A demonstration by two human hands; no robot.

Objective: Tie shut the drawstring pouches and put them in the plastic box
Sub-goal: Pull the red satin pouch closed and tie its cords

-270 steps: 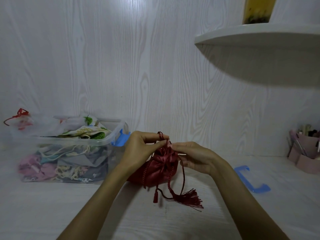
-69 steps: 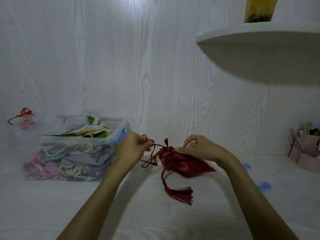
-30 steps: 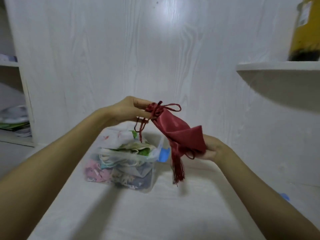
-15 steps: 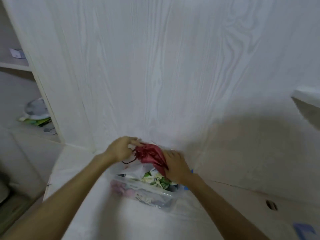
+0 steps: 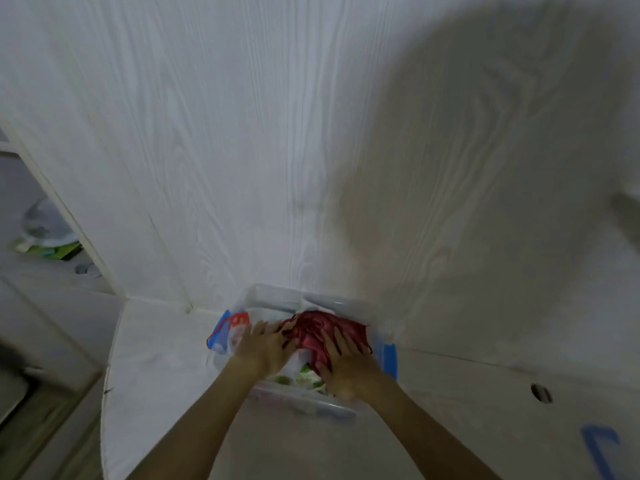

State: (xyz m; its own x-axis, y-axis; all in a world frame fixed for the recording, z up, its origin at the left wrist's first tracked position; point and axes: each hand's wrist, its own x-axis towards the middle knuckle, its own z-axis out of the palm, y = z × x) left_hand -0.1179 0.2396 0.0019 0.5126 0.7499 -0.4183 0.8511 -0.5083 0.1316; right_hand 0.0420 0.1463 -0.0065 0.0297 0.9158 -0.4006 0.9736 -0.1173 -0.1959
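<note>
Both hands were down on the box, which sat on the white table hard against the wood-grain wall. The red pouch lay on top of the heap inside, toward the far right part of the box, bunched and glossy, with thin red cord straying off its edges.

The right hand lay flat over the near side of the pouch, fingers spread and fairly straight, pressing the cloth rather than curling round it. The left hand rested just left of the pouch, its fingers also stretched out and lying on the white plastic bag and the pouch's left edge; the blur kept me from telling how far it actually touched the red cloth. Neither hand seemed to pinch or grasp anything.

So the pouch was between and ahead of the two hands, partly beneath the right palm, inside the box rim. Under the wrists some green and pale cloth showed among the other things packed there.

Blue latches stood at the box's right end, and another blue piece at the left end beside a bit of red print. Off to the right a blue lid clip lay on the table, well apart from the box. At the far left, a shelf held some blurred greenish things.
</note>
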